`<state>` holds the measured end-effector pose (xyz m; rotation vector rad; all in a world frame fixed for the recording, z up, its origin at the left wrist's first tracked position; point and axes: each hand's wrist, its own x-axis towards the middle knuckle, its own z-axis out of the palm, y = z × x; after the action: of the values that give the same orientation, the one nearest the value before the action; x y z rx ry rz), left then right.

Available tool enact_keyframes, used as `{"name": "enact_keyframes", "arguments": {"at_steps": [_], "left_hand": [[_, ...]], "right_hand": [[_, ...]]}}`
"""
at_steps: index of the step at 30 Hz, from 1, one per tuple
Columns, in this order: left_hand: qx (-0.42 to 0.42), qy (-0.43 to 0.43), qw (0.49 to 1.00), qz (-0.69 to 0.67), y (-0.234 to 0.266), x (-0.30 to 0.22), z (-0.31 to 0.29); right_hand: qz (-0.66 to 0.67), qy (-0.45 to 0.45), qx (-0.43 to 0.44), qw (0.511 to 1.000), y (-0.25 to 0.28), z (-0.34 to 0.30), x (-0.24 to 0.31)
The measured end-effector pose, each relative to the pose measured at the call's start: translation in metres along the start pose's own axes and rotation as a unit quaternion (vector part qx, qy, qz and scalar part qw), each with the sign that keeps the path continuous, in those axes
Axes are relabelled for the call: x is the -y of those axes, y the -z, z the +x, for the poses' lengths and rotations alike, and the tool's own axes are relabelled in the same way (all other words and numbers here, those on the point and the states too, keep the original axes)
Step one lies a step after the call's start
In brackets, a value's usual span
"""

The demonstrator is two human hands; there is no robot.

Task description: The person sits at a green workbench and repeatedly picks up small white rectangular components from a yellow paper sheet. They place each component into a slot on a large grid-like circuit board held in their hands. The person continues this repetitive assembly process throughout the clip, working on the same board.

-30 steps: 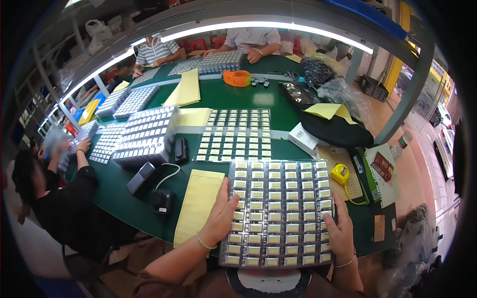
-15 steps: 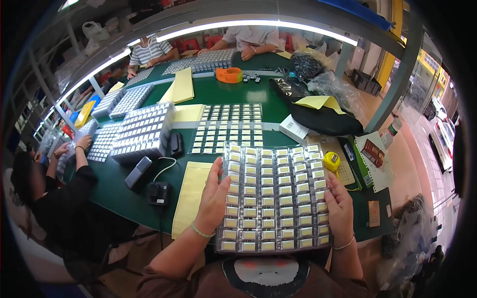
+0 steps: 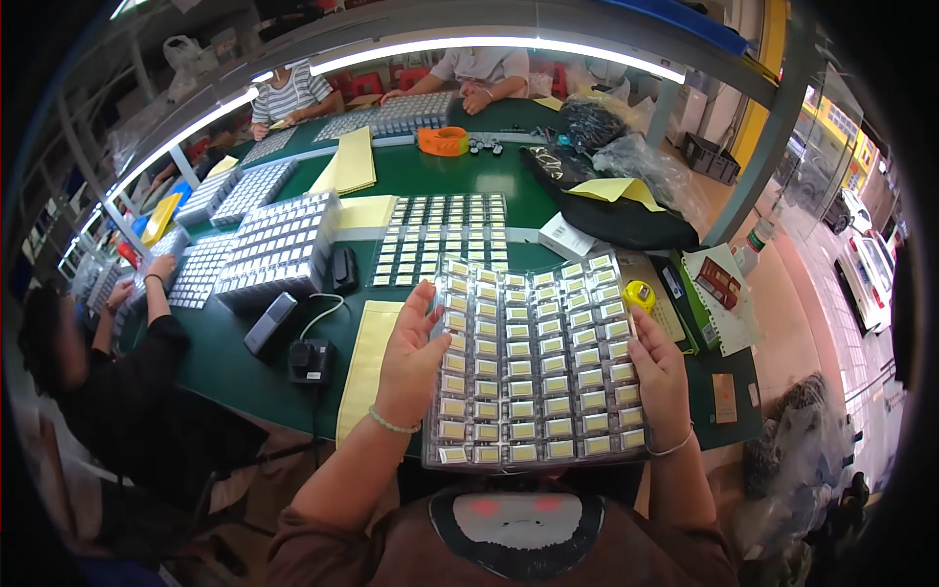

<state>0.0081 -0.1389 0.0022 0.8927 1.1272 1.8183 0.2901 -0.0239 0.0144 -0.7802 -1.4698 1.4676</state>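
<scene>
Both sides of the clear tray [image 3: 538,377], between left hand [image 3: 406,370] and right hand [image 3: 662,380], in their grip.

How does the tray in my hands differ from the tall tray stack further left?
The tray is held between the left hand and right hand; the tray stack rests on the table. The tray is thin and bowed; the stack is thick and blocky. The tray's pieces show pale yellow centres; the stack's look whiter. Both carry rows of small rectangular pieces.
</scene>
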Motion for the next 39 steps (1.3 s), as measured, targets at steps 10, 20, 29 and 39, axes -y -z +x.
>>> {"name": "enact_keyframes", "arguments": {"at_steps": [10, 20, 29, 39], "left_hand": [[-0.023, 0.023, 0.996, -0.082, 0.003, -0.014, -0.003], [-0.004, -0.024, 0.995, -0.094, 0.017, -0.054, 0.033], [0.005, -0.045, 0.999, -0.021, 0.071, -0.102, 0.149], [-0.053, -0.051, 0.997, -0.019, 0.150, -0.061, 0.280]], "right_hand": [[0.033, -0.021, -0.002, 0.999, 0.003, 0.003, -0.001], [0.076, -0.033, 0.035, 0.996, -0.009, 0.047, 0.017], [0.025, -0.035, 0.123, 0.991, -0.060, 0.173, 0.022], [0.032, -0.022, 0.091, 0.995, -0.120, 0.329, -0.056]]}}
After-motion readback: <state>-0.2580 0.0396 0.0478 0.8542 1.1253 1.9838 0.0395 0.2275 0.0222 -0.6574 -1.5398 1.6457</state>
